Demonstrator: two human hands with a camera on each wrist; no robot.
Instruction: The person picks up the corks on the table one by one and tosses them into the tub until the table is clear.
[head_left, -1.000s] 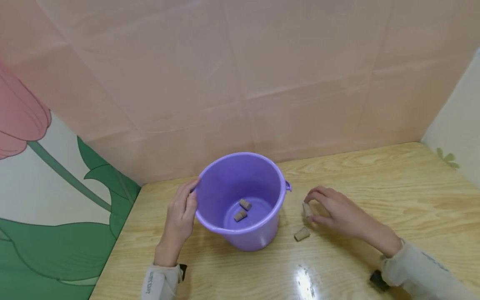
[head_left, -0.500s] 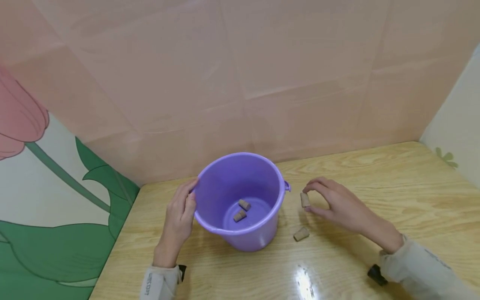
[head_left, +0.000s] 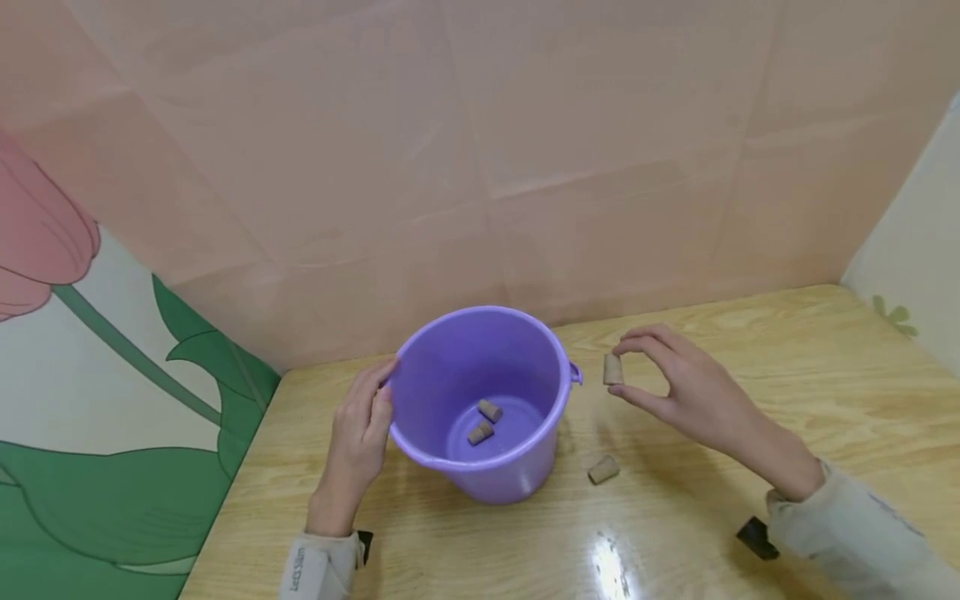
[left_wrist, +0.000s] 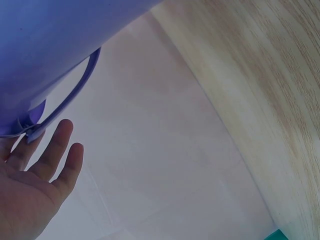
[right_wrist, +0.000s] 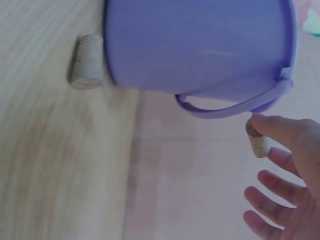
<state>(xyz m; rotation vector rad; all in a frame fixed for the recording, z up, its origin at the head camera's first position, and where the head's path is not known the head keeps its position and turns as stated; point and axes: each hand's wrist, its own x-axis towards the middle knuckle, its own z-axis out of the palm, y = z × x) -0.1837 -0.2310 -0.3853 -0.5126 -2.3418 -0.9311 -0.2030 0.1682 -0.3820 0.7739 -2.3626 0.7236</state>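
A purple bucket (head_left: 510,479) stands on the table, and two corks (head_left: 490,410) lie on its floor. My left hand (head_left: 356,442) holds the bucket's left rim, thumb and fingers at the edge; in the left wrist view the other fingers (left_wrist: 57,150) spread loosely beneath the handle (left_wrist: 75,92). To the right of the bucket, my right hand (head_left: 693,396) pinches a cork (head_left: 612,369) by its two ends between thumb and fingertip, raised above the table. The right wrist view shows its remaining fingers spread apart. One more cork (head_left: 603,469) lies on the table beside the bucket.
The wood-grain table (head_left: 787,358) meets a pink sheet (head_left: 600,167) hung behind it. A wall with a painted tulip (head_left: 45,208) rises on the left, a pale wall (head_left: 915,267) on the right. Glare (head_left: 611,567) shines near the front.
My right hand has lifted its cork off the table, up and away from the cork still lying there. The left hand and bucket have stayed in place.
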